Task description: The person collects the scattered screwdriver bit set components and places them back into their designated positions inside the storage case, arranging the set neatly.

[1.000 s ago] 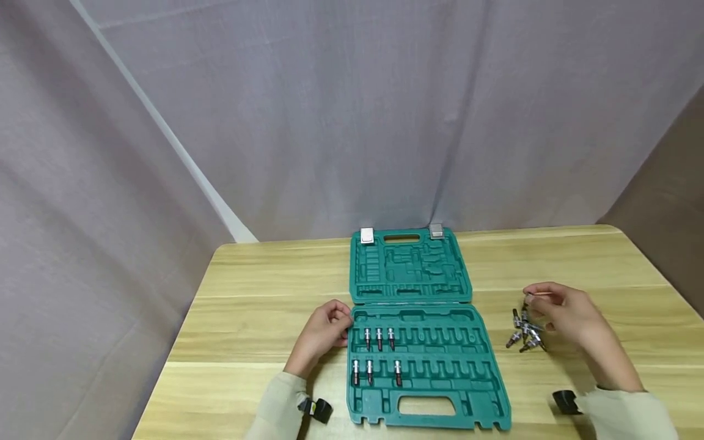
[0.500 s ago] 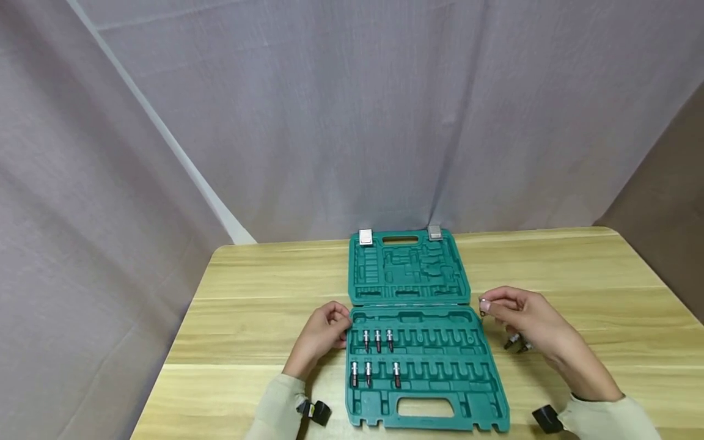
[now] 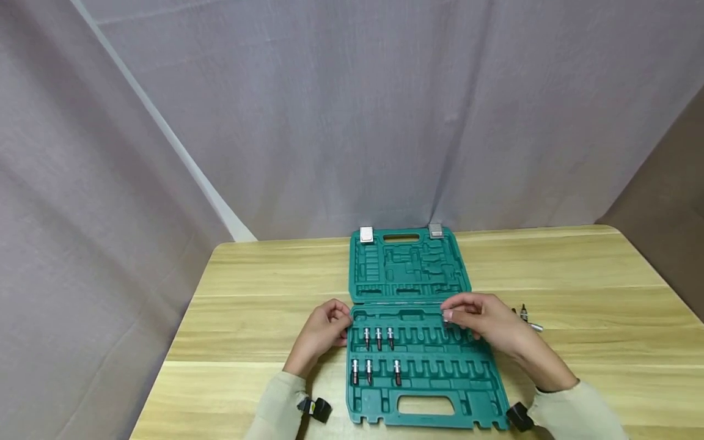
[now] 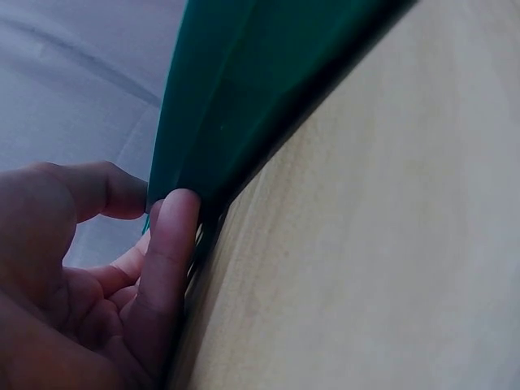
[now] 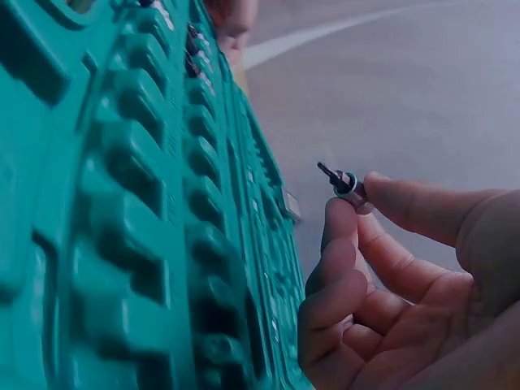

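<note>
A green bit-socket case point(image 3: 379, 403) lies unfolded on the wooden table. Three bit sockets point(image 3: 379, 338) fill slots at the left of its upper row, and three more point(image 3: 398, 372) sit in the lower row with a gap among them. My left hand point(image 3: 324, 330) holds the case's left edge just below the hinge; its fingers point(image 4: 166, 252) lie against the green side wall. Over the upper row's right part, my right hand point(image 3: 489, 321) pinches a bit socket point(image 5: 353, 193) between thumb and fingertips, its dark tip pointing out, apart from the slots.
Loose bit sockets point(image 3: 524, 313) lie on the table right of the case, partly hidden behind my right hand. The case lid point(image 3: 409, 293) lies back toward the grey curtain point(image 3: 330, 122), with two metal latches point(image 3: 366, 235) at its far edge.
My right hand has lifted a bit socket from the loose pile and carried it left over the case. My left hand has stayed at the case's edge.
</note>
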Available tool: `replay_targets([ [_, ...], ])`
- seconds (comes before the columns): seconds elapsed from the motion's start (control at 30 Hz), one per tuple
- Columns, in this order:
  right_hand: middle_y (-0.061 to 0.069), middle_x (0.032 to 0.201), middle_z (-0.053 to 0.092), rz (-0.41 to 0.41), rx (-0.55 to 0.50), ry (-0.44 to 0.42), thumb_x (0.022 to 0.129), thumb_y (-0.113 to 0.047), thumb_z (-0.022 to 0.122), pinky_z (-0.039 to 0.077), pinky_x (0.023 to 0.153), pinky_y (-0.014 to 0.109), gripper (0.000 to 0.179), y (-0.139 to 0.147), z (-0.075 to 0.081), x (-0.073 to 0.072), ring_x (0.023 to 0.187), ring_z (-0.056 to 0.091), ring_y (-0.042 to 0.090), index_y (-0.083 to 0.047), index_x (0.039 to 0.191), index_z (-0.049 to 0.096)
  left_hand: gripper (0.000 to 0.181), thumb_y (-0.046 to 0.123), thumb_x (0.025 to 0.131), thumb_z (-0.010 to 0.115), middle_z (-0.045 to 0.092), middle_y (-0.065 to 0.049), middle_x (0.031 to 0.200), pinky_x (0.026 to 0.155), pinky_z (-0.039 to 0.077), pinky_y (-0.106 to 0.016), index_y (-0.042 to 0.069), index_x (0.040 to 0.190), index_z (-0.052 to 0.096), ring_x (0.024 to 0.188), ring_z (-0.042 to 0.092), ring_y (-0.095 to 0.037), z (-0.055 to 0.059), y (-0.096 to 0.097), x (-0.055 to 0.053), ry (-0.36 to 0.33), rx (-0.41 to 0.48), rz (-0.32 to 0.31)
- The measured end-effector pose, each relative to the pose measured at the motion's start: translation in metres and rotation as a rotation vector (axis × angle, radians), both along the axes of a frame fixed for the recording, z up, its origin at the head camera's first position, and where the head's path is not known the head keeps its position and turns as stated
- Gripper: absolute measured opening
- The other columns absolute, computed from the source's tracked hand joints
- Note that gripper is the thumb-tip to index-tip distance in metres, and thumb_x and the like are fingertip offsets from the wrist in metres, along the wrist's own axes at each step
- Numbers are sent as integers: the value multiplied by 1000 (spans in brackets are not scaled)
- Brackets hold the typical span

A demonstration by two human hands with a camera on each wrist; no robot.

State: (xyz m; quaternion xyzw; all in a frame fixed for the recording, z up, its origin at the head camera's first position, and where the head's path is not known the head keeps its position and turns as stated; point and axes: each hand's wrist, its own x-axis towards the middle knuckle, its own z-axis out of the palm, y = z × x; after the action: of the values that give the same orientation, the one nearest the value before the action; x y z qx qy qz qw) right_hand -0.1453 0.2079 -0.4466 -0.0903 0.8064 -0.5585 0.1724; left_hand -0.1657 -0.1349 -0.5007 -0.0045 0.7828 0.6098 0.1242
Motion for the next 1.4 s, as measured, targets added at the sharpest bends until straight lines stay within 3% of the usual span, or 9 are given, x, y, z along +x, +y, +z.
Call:
replay_targets([
  [0.33,12,103,72,62,-15,-16,106,-8,60,44,56,25,26,-35,-5,-5,79,55,20,10,124,62,15,8,96,64,58,-3,88,58,59,-25,1,110,63,68,59,-15,1,-4,0,4,-26,-3],
  [0.53,10,98,69,72,-1,-5,105,-7,62,44,55,24,20,-50,-6,-6,72,52,19,8,118,66,15,8,96,63,59,-3,87,59,59,-25,1,110,63,67,59,-14,1,-4,-1,-3,-31,-2],
  [0.7,9,99,71,86,36,30,103,-7,64,51,66,29,18,-57,-9,-8,80,58,21,6,115,70,15,8,96,63,59,-3,88,59,60,-26,1,110,63,67,59,-14,0,-5,-2,-6,-32,2],
  [0.83,6,96,72,77,92,57,101,-7,67,55,75,35,13,-66,-12,-9,87,65,19,2,110,72,14,8,97,63,58,-3,88,58,60,-25,1,110,63,67,59,-14,-2,-7,-2,2,-35,-3],
  [1.07,2,89,70,53,205,62,100,-9,69,52,72,33,7,-77,-15,-11,81,61,16,-6,100,75,15,8,97,64,58,-3,88,58,59,-25,0,110,63,67,59,-14,-3,-8,-1,0,-30,-1],
  [1.4,-5,80,68,-4,382,167,101,-13,71,51,68,34,13,-83,-16,-8,73,57,13,-16,89,78,16,9,96,64,57,-2,89,59,60,-25,1,110,62,68,59,-14,-1,-2,-3,-19,-6,-5],
])
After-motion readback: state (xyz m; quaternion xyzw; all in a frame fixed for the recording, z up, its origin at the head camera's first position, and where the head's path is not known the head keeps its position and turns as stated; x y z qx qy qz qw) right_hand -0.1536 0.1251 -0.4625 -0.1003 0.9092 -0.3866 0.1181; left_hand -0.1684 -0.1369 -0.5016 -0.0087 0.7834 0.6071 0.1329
